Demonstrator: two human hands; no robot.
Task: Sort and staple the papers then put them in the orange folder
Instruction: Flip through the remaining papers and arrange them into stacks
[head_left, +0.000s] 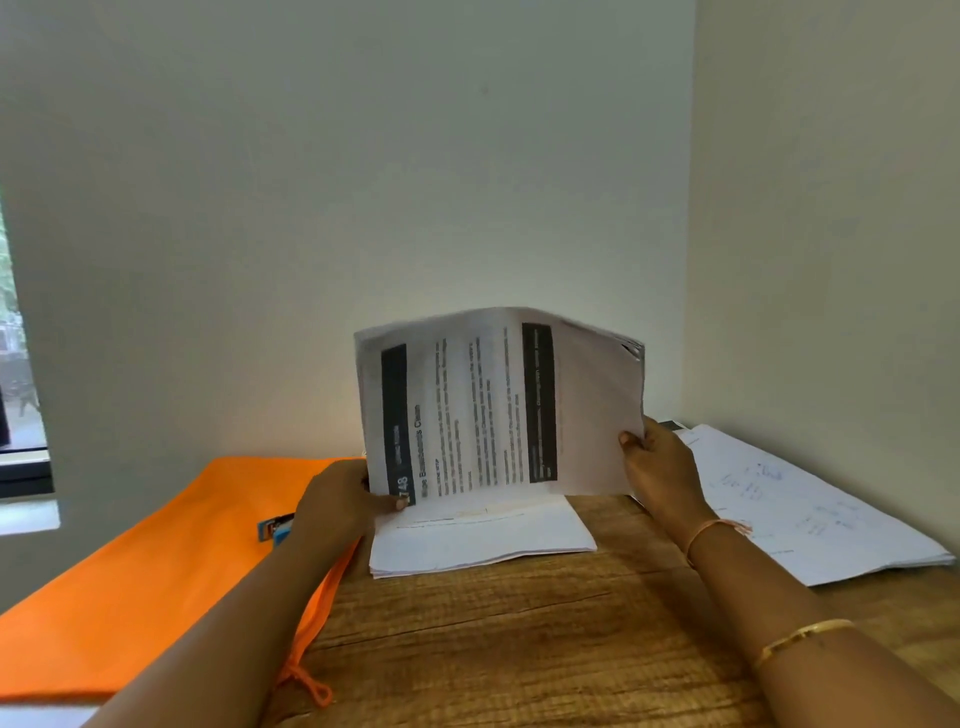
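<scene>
I see both hands holding a sheaf of printed papers upright above the back middle of the wooden tabletop, its long edge down, print turned sideways and blurred. My left hand pinches the sheaf's lower left corner, thumb flat on the front page and the other fingers hidden behind it. My right hand grips the lower right edge, thumb on the front and fingers curled round the back. At the upper right corner the sheets fan slightly apart.

Directly below the sheaf, a second stack of papers lies flat on the tabletop. The orange folder lies along the left side, reaching from the back edge to the front left corner, with its zip cord resting on the wood near the front. A blue stapler sits on the folder, partly hidden by my left wrist. A third pile of sheets, marked with blue handwriting, lies at the right edge, near the back right corner. I cannot tell whether any pile is stapled.
</scene>
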